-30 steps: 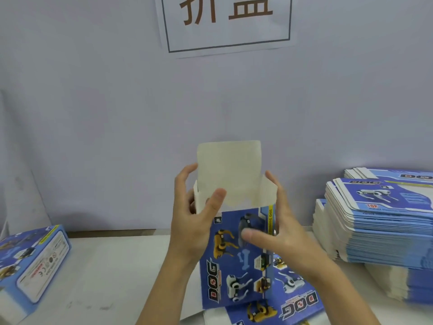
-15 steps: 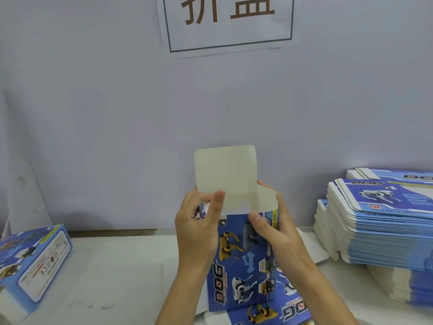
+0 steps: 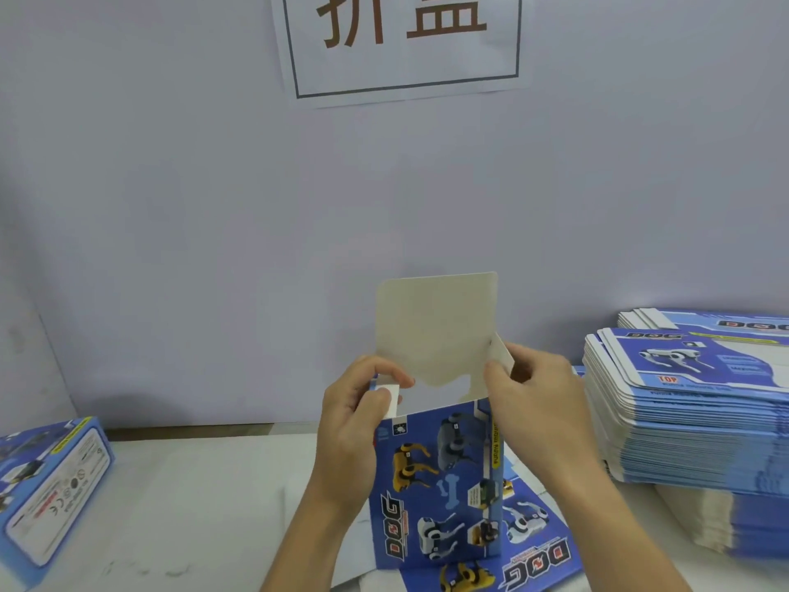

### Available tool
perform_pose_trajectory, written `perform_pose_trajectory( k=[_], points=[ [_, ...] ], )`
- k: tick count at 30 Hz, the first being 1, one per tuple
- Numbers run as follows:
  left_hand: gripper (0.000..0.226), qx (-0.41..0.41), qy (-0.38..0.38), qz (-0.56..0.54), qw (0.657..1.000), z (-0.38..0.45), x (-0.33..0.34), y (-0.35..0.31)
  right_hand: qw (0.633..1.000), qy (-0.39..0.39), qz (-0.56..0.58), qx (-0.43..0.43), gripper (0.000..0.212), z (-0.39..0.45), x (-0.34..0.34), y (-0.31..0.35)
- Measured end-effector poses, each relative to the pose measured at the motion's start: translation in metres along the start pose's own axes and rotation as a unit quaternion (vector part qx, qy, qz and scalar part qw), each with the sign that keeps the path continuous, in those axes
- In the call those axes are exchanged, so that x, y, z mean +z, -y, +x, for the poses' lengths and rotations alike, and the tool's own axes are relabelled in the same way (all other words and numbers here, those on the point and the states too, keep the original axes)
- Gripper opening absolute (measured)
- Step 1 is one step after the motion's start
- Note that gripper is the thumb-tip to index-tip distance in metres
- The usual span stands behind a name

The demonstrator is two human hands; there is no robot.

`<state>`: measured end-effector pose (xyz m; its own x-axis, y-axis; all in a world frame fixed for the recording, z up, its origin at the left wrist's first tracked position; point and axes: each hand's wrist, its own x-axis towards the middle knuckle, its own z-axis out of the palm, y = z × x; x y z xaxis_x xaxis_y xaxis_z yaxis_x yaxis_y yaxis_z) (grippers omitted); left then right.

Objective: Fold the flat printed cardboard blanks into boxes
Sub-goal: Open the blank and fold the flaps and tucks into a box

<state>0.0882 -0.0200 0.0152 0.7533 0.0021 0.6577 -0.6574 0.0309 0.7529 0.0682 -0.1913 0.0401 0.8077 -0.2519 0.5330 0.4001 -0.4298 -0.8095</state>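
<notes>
left hand (image 3: 350,425) | bare, no glove, no ring | right hand (image 3: 538,408) | bare, forearms unsleeved

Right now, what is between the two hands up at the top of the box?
In the head view, the box's tall pale lid flap stands between the left hand and right hand.

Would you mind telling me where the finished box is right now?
In the head view, the finished box lies on the table at the far left edge, well left of the left hand and across from the stack of flat blanks.
</notes>
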Motion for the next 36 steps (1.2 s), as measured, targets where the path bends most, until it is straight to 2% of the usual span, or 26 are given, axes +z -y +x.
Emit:
perform_pose_trajectory(
  k=[2, 5, 10, 13, 16, 19, 23, 26, 29, 32, 36],
  points=[
    [0.035, 0.015, -0.005, 0.012, 1.000, 0.000, 0.002, -0.001, 0.996, -0.025, -0.083, -0.010, 0.036, 0.000, -0.003, 0.005],
    [0.038, 0.030, -0.003, 0.041, 0.999, -0.001, 0.005, -0.006, 0.990, -0.046, -0.134, -0.006, 0.030, -0.001, -0.007, 0.011],
    [0.039, 0.033, -0.011, 0.059, 0.998, -0.003, 0.010, -0.011, 0.987, -0.041, -0.155, 0.010, 0.029, -0.002, -0.012, 0.015],
    [0.030, 0.027, -0.008, 0.066, 0.997, -0.003, 0.009, -0.011, 0.991, -0.021, -0.134, -0.004, 0.029, -0.003, -0.011, 0.018],
    [0.024, 0.022, -0.004, 0.067, 0.998, -0.003, 0.008, -0.011, 0.991, -0.052, -0.113, -0.042, 0.024, -0.003, -0.013, 0.020],
    [0.036, 0.033, 0.000, 0.074, 0.997, -0.003, 0.008, -0.014, 0.977, -0.101, -0.177, -0.064, 0.018, 0.000, -0.013, 0.017],
    [0.039, 0.040, -0.002, 0.069, 0.997, -0.003, 0.010, -0.015, 0.970, -0.111, -0.214, -0.037, 0.025, 0.000, -0.012, 0.017],
    [0.030, 0.032, -0.005, 0.069, 0.997, -0.004, 0.009, -0.013, 0.974, -0.129, -0.185, -0.025, 0.028, -0.001, -0.012, 0.017],
    [0.031, 0.031, -0.007, 0.070, 0.997, -0.004, 0.008, -0.013, 0.979, -0.123, -0.160, -0.038, 0.027, -0.001, -0.011, 0.017],
    [0.039, 0.039, -0.004, 0.073, 0.997, -0.003, 0.008, -0.013, 0.973, -0.115, -0.198, -0.038, 0.025, 0.002, -0.012, 0.016],
    [0.036, 0.042, -0.009, 0.077, 0.996, -0.002, 0.008, -0.012, 0.970, -0.097, -0.222, -0.030, 0.024, -0.003, -0.010, 0.023]
  ],
)
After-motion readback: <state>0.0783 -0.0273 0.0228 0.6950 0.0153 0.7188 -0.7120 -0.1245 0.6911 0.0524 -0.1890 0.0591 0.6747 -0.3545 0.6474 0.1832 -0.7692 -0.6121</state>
